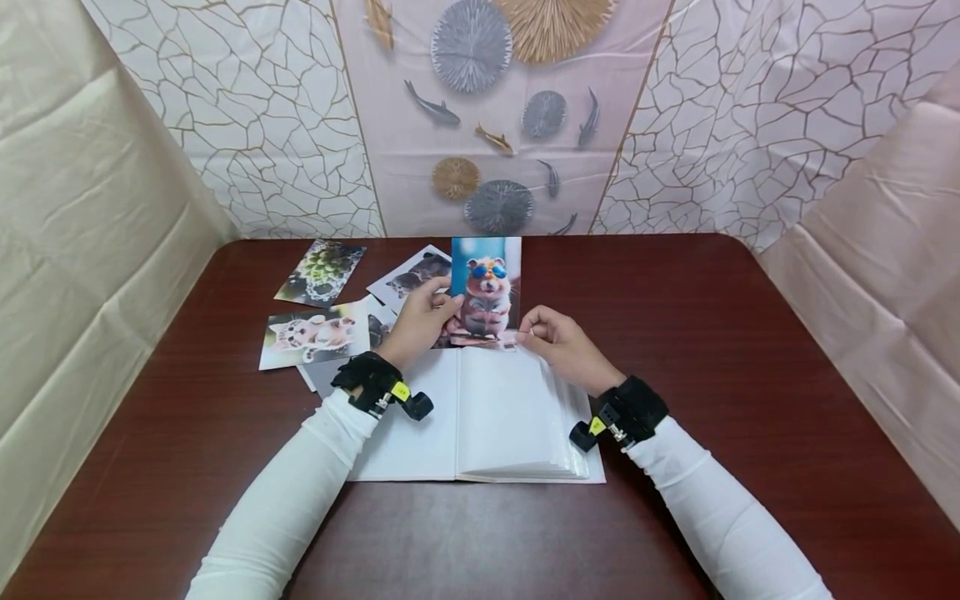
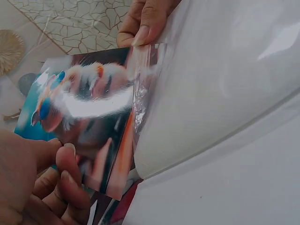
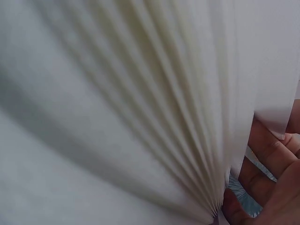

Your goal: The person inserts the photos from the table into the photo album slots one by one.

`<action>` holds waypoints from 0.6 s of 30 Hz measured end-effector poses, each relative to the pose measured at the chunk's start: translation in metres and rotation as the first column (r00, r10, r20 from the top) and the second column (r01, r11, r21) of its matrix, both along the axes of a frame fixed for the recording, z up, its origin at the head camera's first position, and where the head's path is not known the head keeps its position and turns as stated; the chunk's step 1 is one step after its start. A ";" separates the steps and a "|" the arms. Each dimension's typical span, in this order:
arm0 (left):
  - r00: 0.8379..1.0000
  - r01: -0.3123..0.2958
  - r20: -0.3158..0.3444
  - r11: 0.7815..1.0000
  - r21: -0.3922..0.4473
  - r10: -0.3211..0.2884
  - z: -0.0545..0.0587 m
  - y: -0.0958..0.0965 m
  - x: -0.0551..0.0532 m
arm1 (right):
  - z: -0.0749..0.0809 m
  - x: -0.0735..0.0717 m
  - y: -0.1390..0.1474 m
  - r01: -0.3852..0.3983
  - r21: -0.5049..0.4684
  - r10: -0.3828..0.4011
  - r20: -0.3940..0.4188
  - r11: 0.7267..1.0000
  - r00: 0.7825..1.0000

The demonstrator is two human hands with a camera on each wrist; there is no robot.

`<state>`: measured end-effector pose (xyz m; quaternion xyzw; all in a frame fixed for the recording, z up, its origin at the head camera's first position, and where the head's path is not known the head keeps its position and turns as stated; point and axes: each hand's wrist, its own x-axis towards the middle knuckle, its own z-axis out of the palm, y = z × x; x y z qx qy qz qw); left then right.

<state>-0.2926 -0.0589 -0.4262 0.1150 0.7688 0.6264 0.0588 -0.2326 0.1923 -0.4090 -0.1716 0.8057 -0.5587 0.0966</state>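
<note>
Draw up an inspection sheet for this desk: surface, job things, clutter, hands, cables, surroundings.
Surface: glossy dark reddish-brown table.
Job things: hamster photo held at the top edge of the open photo album, its lower edge at a clear sleeve.
Clutter: loose prints on the left, including a cat print and a green plant print.
Left hand: pinches the hamster photo's left side.
Right hand: holds the sleeve's top edge.
Cables: nothing seen.
Surroundings: fabric drapes at both sides, patterned backdrop behind.
</note>
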 end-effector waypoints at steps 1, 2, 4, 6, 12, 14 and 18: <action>1.000 0.005 -0.004 1.000 0.002 -0.005 0.001 0.001 0.001 | 0.000 0.000 0.000 0.005 0.001 -0.005 0.005 1.000 1.000; 1.000 0.009 -0.008 1.000 0.008 -0.009 0.001 0.001 0.001 | 0.000 0.000 0.000 0.013 0.005 -0.013 0.009 1.000 1.000; 1.000 0.009 -0.007 1.000 0.015 -0.009 0.001 0.002 0.002 | 0.000 0.000 0.000 0.033 0.019 -0.033 0.017 0.999 0.999; 1.000 0.004 -0.001 1.000 0.025 -0.004 0.000 0.004 0.002 | 0.000 0.000 0.000 0.054 0.040 -0.055 0.025 0.998 0.998; 0.999 -0.017 0.036 0.997 0.077 0.015 -0.001 0.010 0.004 | 0.001 -0.002 0.000 0.077 0.095 -0.083 0.063 0.993 0.995; 0.999 -0.024 0.041 0.996 0.087 0.020 -0.001 0.012 0.005 | 0.002 -0.002 0.000 0.071 0.104 -0.079 0.070 0.992 0.994; 0.999 -0.039 0.040 0.997 0.074 0.036 0.002 0.014 0.008 | 0.004 -0.002 0.000 0.067 0.121 -0.076 0.072 0.990 0.994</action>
